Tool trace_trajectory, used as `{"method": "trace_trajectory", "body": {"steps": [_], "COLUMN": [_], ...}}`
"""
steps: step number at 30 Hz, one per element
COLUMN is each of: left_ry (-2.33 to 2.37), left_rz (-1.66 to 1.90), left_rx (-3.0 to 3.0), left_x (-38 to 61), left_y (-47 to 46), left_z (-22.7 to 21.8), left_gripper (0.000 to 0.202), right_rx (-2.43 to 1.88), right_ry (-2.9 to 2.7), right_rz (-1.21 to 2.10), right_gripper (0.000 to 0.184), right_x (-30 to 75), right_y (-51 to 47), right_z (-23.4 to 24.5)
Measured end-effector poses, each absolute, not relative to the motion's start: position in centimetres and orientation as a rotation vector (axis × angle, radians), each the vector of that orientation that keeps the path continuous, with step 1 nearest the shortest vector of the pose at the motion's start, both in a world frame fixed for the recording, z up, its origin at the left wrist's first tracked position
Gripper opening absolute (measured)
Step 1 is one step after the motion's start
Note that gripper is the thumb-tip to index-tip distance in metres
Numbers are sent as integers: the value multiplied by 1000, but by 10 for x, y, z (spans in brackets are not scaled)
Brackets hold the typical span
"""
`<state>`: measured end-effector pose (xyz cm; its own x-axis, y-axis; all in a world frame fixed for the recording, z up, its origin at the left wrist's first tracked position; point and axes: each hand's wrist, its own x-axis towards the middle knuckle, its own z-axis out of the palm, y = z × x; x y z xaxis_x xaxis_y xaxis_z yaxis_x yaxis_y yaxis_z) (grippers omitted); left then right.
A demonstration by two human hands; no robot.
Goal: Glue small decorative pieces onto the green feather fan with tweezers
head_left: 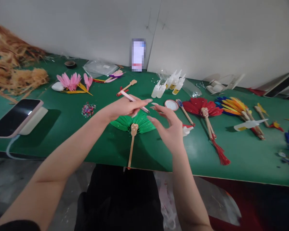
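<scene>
My left hand (128,107) is closed around a slim pale pink stick-like tool (127,95), whose lower end points down to the right; its exact kind is unclear. My right hand (168,123) is beside it with thumb and fingers apart and curved, its fingertips near the left thumb. I see nothing clearly between them. Below both hands lies a green feather fan (121,124) with a wooden handle (132,147) pointing toward me. Small pale dots sit on the handle's wide head. The hands partly hide the fan's upper edge.
Several glue bottles (159,90) stand behind my right hand, near a round white lid (171,105). To the right lie a red feather fan (195,107) and multicoloured feathers (233,107). Leftward are sequins (88,110), pink feathers (71,81) and a phone (16,115) on a stand.
</scene>
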<state>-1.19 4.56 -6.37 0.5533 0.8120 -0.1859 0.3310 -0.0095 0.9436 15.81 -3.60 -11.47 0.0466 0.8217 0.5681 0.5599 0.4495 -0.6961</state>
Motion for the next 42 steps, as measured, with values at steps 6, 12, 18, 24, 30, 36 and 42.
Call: {"method": "trace_trajectory", "body": {"steps": [6,12,18,24,30,36,42], "left_ry": [991,1110,1100,1115,1149,1126,1136], "left_rz": [587,981,1076,1100,1151,1163,1158], "left_rx": [1513,1261,1144,1093,1037,1006,1024], "left_x": [-16,-46,-52,-49,-50,-50,-51], "left_y": [63,98,108,107,109,108,109], "left_z": [-89,-137,-152,-148,-144,-145,-146], "left_gripper": [49,47,46,46,46,48,47], "right_rx": [-1253,-1411,-1461,-1485,-1497,-1515,-1509], "right_ry": [-1766,-1871,-1979,-2009,-2033,-2043,-2054], "right_rz": [260,173,160,128,115,97,81], "right_gripper": [17,26,30,30,30,30,30], "right_x": [154,165,163,159,158,157,157], "right_y": [-4,-4,-10,-3,-1,-2,-3], "right_z": [-114,-171,-193,-195,-199,-198,-197]}}
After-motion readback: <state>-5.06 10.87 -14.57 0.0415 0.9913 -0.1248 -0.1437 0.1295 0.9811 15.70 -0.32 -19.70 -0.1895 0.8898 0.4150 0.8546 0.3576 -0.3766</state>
